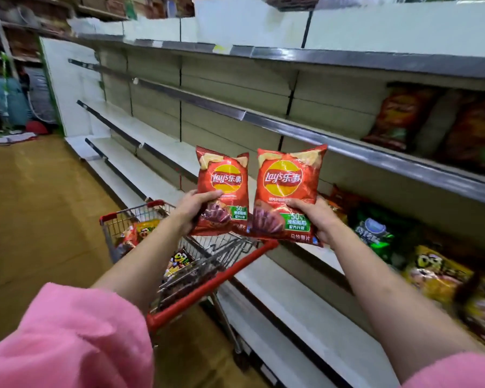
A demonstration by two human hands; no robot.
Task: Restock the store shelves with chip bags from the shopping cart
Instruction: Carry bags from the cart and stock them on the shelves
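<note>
The store shelves (305, 127) run in long tiers beside the aisle, mostly bare at the left with a few blurred bags at the right, likely the stretch to fill. The shopping cart (207, 287) stands just beside them, several bags inside. Two red chip bags are lifted upright above it, facing the shelves: the left hand (192, 210) grasps the left chip bag (223, 191), the right hand (315, 217) the right chip bag (287, 194).
</note>
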